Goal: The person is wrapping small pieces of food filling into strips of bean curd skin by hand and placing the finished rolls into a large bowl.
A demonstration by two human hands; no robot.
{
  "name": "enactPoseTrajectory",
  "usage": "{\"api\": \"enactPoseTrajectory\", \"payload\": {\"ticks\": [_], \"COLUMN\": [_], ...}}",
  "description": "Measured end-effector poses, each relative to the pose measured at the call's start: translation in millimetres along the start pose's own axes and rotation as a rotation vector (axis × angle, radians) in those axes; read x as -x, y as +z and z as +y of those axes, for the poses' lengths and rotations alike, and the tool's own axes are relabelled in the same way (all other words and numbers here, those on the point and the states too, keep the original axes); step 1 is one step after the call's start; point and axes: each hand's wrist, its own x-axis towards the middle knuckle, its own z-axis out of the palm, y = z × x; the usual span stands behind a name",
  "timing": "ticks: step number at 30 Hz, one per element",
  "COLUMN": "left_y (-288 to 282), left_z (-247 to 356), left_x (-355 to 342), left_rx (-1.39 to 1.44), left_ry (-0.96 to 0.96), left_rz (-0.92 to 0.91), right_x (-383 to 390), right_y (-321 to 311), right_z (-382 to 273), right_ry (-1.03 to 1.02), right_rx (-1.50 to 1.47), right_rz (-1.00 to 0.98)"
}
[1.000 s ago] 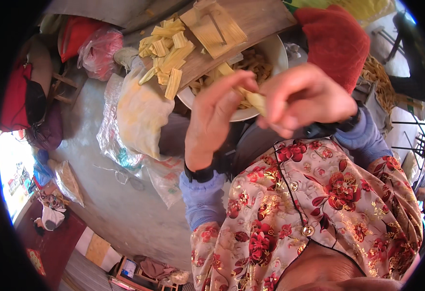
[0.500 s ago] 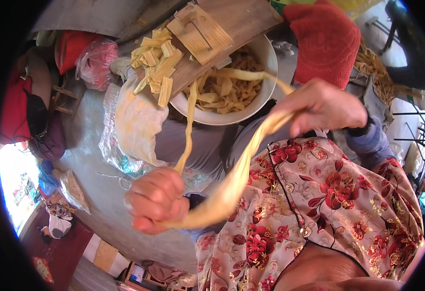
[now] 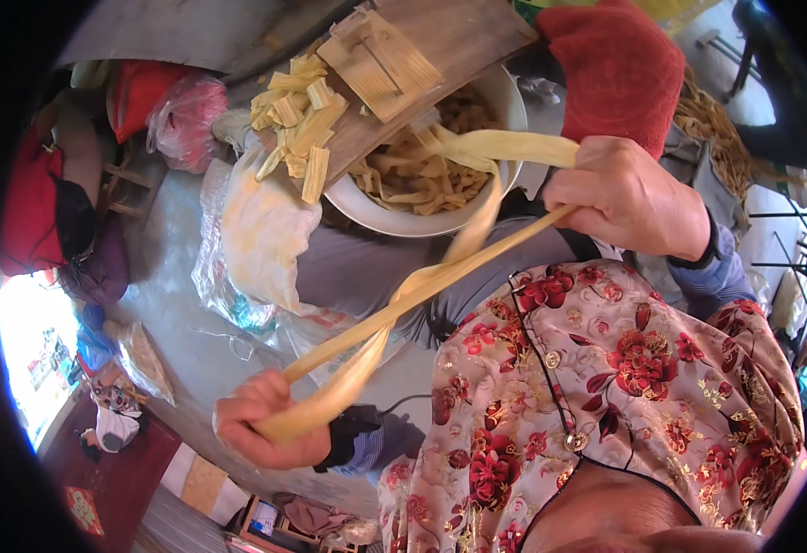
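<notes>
Between my fists stretches a long, limp pale-yellow strip [image 3: 403, 302], slanting from lower left to upper right; I cannot make out its material. My left hand [image 3: 273, 422] is closed round its lower end, where folds bulge from the fingers. My right hand [image 3: 631, 197] grips the upper part. Another length runs from the right fist over a white basin [image 3: 387, 224] and hangs in a twisted loop across the taut part. The basin holds many similar, browner strips [image 3: 440, 184]. Over its far side lies a wooden board [image 3: 477, 32] bearing a ridged block [image 3: 380, 63].
Short yellow pieces [image 3: 300, 115] are heaped at the board's left end. A red cloth [image 3: 611, 78] lies right of the basin, with more brownish strips [image 3: 712, 124] beyond. A pale cloth [image 3: 265, 226] hangs by my knee. Pink plastic bags [image 3: 185, 124] lie farther left.
My left hand has moved down and slightly left, my right hand slightly right. The strip is now pulled straight between them, and the length that hung to the left hand now loops across it.
</notes>
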Motion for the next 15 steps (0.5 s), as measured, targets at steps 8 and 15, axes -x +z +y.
{"api": "enactPoseTrajectory", "payload": {"ticks": [8,15], "left_y": [-54,-107], "left_z": [-17,-53], "left_x": [16,47], "left_rx": [-0.95,-1.39], "left_ry": [-0.434,-0.484], "left_rz": [0.785,0.508], "right_x": [40,118], "right_y": [-30,-103], "right_z": [28,102], "right_ry": [0.243,0.493], "right_rx": [0.432,0.241], "right_rz": [0.128,0.938]}}
